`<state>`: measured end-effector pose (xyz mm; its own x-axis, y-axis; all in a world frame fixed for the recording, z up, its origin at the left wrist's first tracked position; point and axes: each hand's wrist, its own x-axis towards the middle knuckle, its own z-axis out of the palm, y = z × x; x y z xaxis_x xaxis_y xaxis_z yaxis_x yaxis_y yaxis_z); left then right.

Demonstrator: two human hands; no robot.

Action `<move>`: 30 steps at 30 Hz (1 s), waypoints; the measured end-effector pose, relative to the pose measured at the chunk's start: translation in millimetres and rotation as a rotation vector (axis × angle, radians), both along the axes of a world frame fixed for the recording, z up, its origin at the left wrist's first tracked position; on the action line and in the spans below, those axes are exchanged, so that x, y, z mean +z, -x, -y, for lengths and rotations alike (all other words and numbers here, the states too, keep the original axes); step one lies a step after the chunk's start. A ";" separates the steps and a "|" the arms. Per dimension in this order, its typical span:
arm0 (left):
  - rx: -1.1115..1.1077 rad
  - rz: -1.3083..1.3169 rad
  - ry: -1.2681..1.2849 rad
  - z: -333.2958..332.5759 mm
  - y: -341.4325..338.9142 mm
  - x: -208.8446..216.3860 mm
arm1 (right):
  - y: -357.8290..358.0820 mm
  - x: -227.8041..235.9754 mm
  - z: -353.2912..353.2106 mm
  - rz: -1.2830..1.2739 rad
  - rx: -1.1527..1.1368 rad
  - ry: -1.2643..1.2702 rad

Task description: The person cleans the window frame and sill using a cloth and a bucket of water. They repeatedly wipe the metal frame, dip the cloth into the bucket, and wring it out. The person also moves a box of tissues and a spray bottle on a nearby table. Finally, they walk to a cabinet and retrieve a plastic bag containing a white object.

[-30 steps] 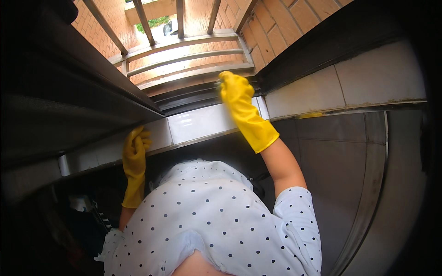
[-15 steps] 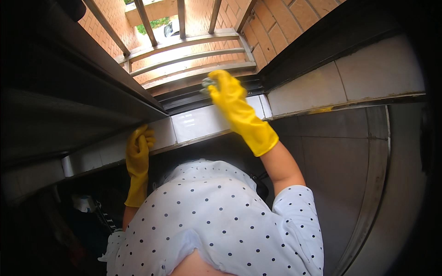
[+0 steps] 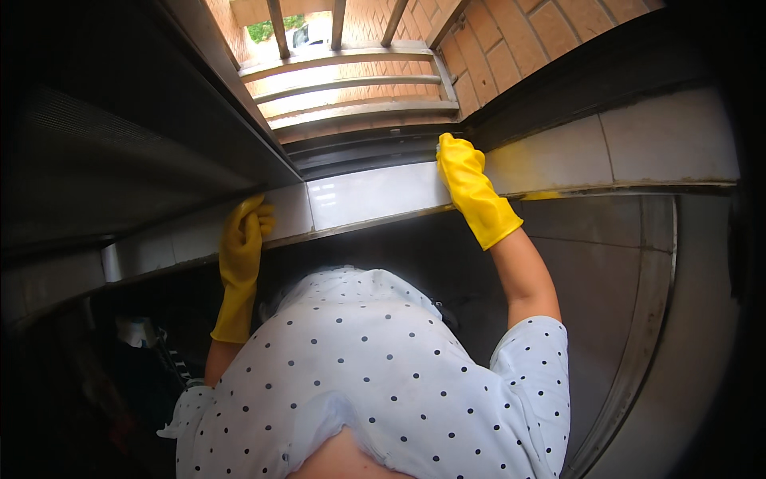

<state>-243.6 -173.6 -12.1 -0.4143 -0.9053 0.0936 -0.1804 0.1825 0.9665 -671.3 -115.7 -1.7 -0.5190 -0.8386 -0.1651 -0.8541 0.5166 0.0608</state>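
Observation:
Both my hands wear long yellow rubber gloves. My right hand (image 3: 463, 164) is at the right end of the dark window track (image 3: 371, 152), where it meets the side frame. Its fingers are closed on a small crumpled grey wad that they now mostly hide; whether it is cloth or a wire scrubber I cannot tell. On the left, my left hand (image 3: 246, 227) lies with curled fingers against the white tiled sill (image 3: 375, 191), just below the dark window sash (image 3: 199, 144). Nothing shows in it.
Metal bars (image 3: 359, 82) stand outside the opening, with a brick wall (image 3: 519, 48) beyond at the right. White tiles (image 3: 666, 136) line the right side above a narrow stained edge. A dark sash panel takes up the upper left. Below the sill, dim objects sit at the lower left.
My right hand has moved right along the window track to its corner, carrying the grey wad. My left hand remains at the sill. The view has shifted slightly.

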 end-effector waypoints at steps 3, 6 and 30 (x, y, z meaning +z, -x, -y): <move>0.036 0.025 -0.005 -2.8 4.3 3.9 | -48.7 2.4 16.3 -0.046 0.063 -0.007; 0.033 0.032 0.007 -3.7 3.1 1.8 | -101.6 -7.7 28.9 -0.084 0.125 0.135; 0.057 -0.020 -0.011 -4.4 7.6 6.1 | -192.9 -19.9 60.3 -0.092 0.286 0.312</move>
